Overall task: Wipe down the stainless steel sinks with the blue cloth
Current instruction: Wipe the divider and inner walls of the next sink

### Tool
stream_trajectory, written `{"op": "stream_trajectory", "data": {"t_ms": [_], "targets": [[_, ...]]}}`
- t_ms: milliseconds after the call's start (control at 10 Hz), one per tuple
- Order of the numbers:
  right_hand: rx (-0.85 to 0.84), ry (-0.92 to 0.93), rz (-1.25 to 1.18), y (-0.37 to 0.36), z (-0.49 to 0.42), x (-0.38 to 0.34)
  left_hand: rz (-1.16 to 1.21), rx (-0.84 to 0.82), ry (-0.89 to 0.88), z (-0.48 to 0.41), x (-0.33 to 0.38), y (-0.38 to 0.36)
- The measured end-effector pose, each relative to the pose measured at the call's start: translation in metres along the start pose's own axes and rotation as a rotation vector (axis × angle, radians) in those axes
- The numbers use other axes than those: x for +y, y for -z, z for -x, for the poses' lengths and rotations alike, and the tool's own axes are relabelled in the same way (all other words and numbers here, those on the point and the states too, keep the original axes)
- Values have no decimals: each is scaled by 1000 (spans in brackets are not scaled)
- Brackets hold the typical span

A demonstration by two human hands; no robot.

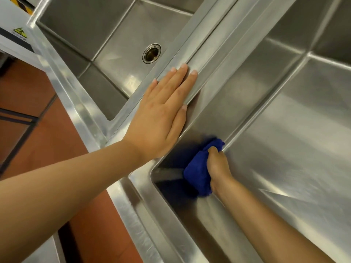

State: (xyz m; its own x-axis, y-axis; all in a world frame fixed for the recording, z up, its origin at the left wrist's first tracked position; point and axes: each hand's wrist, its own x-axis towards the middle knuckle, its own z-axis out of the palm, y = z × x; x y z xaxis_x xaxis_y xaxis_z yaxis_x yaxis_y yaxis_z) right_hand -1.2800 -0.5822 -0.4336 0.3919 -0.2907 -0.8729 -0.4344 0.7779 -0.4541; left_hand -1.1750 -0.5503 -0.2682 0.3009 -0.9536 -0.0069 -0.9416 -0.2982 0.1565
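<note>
Two stainless steel sinks lie side by side. My left hand [161,112] rests flat, fingers straight, on the steel divider [212,48] between them. My right hand [217,166] is down inside the right sink [284,130], near its front left corner. It grips a bunched blue cloth [199,173] and presses it against the sink's left wall. The cloth's blue reflection shows on the steel beside it. The left sink [117,31] holds nothing and has a round drain [151,53] in its floor.
The sinks' front rim [133,215] runs diagonally from upper left to the lower middle. Beyond it is a red-brown floor [34,130]. A white unit with a warning sticker [20,32] stands at the upper left.
</note>
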Motion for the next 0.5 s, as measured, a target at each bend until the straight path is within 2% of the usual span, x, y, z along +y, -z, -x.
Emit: {"op": "stream_trajectory", "data": {"t_ms": [200,300,400,500], "targets": [[32,-101,-116,4,-18,4,-2,8,-9,0,-1,-3],[21,-149,-100,3,-2,-2,5,6,-3,-1,-2,-2],[-80,-213,-77,0,17,-7,-7,9,-3,-1,-1,-1],[-126,-199,-14,2,21,-14,-15,6,0,-1,-1,-1]]}}
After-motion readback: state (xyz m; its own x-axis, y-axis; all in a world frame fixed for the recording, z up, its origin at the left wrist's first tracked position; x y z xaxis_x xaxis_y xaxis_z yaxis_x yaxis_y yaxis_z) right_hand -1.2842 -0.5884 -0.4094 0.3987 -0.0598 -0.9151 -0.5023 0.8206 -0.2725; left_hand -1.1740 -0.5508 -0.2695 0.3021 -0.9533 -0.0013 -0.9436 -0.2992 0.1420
